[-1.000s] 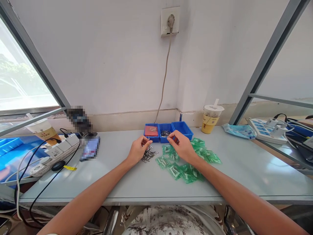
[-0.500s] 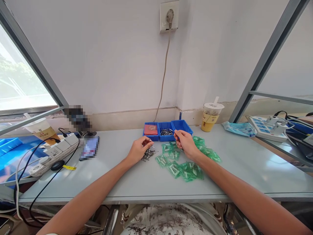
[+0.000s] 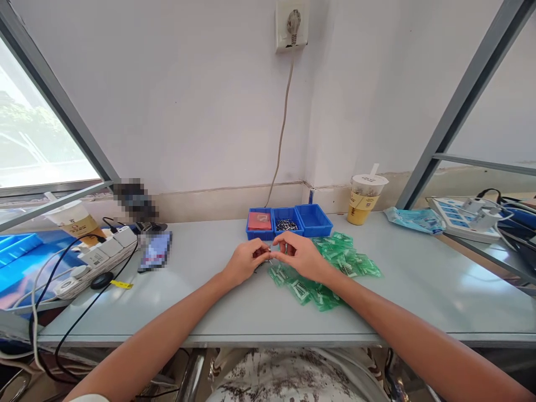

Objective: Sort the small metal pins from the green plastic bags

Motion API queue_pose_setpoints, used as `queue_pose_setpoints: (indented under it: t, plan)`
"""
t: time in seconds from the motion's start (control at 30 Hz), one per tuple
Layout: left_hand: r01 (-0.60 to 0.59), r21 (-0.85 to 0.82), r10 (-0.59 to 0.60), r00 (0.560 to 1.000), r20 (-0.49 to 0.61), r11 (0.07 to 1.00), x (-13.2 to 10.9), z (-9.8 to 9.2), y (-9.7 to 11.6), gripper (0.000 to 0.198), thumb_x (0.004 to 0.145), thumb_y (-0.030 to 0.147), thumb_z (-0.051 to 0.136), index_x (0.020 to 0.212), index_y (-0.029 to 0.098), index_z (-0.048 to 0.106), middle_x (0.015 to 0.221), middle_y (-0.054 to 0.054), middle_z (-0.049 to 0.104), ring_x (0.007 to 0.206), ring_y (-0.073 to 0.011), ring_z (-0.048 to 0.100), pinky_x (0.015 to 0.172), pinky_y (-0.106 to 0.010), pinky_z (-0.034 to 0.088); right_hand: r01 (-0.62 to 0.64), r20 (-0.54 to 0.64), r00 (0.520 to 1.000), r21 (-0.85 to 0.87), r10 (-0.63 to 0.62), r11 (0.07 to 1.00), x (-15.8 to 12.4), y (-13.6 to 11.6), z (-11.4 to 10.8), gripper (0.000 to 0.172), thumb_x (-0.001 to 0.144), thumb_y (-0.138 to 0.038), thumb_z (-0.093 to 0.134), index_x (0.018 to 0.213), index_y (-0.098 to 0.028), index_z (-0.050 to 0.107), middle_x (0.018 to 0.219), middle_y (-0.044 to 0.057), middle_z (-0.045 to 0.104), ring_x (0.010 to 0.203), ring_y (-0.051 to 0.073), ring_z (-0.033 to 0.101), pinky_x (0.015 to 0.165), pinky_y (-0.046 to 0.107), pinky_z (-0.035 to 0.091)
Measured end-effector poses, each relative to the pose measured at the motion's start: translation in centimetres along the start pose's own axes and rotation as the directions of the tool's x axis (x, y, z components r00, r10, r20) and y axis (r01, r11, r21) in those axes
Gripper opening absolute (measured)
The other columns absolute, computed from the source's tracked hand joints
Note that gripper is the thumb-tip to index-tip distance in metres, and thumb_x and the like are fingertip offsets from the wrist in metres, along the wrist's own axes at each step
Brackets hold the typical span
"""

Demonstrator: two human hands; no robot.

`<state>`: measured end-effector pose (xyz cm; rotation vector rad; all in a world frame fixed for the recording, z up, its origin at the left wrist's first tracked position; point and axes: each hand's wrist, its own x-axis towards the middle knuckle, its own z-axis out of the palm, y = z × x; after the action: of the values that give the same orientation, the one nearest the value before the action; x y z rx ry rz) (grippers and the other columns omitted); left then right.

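My left hand [image 3: 246, 261] is closed in a pinch over the table, in front of the blue bins. My right hand [image 3: 305, 255] meets it there, thumb and forefinger curled together at the left fingertips. A small metal screw [image 3: 270, 260] shows between the two sets of fingertips. Beneath the hands lies a pile of loose screws, mostly hidden now. Several green plastic packets [image 3: 300, 290] with small metal pieces inside spread under and beyond my right wrist. Dark screws [image 3: 286, 224] lie in the middle blue bin, and a red packet [image 3: 259, 221] is in the left one.
The right blue bin [image 3: 314, 220] stands against the other two. A drink cup [image 3: 365, 200], a light-blue packet [image 3: 414, 221] and a white power strip [image 3: 463, 219] line the right back. On the left are a phone [image 3: 156, 250], another power strip [image 3: 98, 262] and loose cables.
My right hand has moved left and toward me, from the front of the bins to my left fingertips. My left hand has shifted slightly right, and the loose screws are now mostly covered.
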<state>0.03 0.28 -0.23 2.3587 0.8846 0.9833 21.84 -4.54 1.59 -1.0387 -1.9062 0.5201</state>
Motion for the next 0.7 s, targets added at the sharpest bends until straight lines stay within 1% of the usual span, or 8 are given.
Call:
queue_pose_setpoints:
  t: [0.13,0.27,0.4,0.5,0.6,0.7]
  plan:
    - [-0.039,0.036,0.037,0.999,0.032,0.999,-0.23,0.28,0.04,0.032,0.100,0.047,0.059,0.091,0.018,0.068,0.081,-0.002,0.064,0.069,-0.0139,0.052,0.066,-0.025,0.042,0.065,0.041,0.997,-0.022,-0.064,0.998,0.04,0.05,0.13,0.020,0.095,-0.045,0.067,0.094,-0.025,0.070,0.082,0.002,0.065,0.068,0.017,0.054,0.062,0.028,0.040]
    - [-0.067,0.036,0.066,0.997,0.046,0.997,-0.22,0.27,0.14,0.033,0.101,0.048,0.058,0.090,0.018,0.069,0.078,-0.001,0.061,0.068,-0.0141,0.050,0.065,-0.026,0.041,0.024,0.052,0.998,-0.022,-0.023,0.999,0.03,-0.01,0.22,0.017,0.097,-0.040,0.064,0.092,-0.025,0.068,0.080,0.001,0.066,0.068,0.017,0.054,0.061,0.028,0.038]
    - [-0.052,0.038,0.051,0.998,0.029,0.998,-0.05,0.18,0.24,0.034,0.100,0.050,0.060,0.089,0.019,0.069,0.078,-0.001,0.061,0.067,-0.0141,0.050,0.066,-0.026,0.042,-0.029,0.007,1.000,0.007,0.029,1.000,0.01,-0.06,0.40,0.018,0.097,-0.041,0.062,0.091,-0.025,0.067,0.079,0.001,0.064,0.064,0.017,0.050,0.060,0.028,0.038]
    - [-0.026,0.028,0.026,0.999,0.018,0.999,0.02,0.10,0.13,0.034,0.098,0.050,0.062,0.089,0.019,0.070,0.079,-0.001,0.063,0.067,-0.0135,0.051,0.066,-0.025,0.042,-0.061,-0.023,0.998,0.062,0.062,0.996,0.04,-0.15,0.36,0.018,0.097,-0.042,0.060,0.092,-0.025,0.066,0.076,0.000,0.061,0.066,0.017,0.050,0.060,0.029,0.038]
    - [-0.013,0.010,0.013,1.000,0.022,1.000,0.04,-0.05,-0.02,0.030,0.097,0.047,0.065,0.089,0.019,0.070,0.080,-0.001,0.066,0.066,-0.0129,0.052,0.066,-0.025,0.043,-0.097,-0.124,0.985,0.153,0.116,0.984,0.14,-0.22,0.01,0.019,0.097,-0.044,0.059,0.095,-0.026,0.061,0.078,0.000,0.059,0.065,0.017,0.051,0.059,0.029,0.040]
    - [0.003,0.008,-0.003,1.000,-0.002,1.000,0.11,-0.33,-0.03,0.026,0.097,0.043,0.065,0.089,0.019,0.070,0.081,-0.001,0.069,0.068,-0.0133,0.056,0.067,-0.025,0.046,-0.156,-0.208,0.955,0.259,0.213,0.953,0.32,-0.08,-0.53,0.023,0.097,-0.050,0.058,0.096,-0.027,0.054,0.082,0.001,0.060,0.057,0.016,0.051,0.050,0.029,0.039]
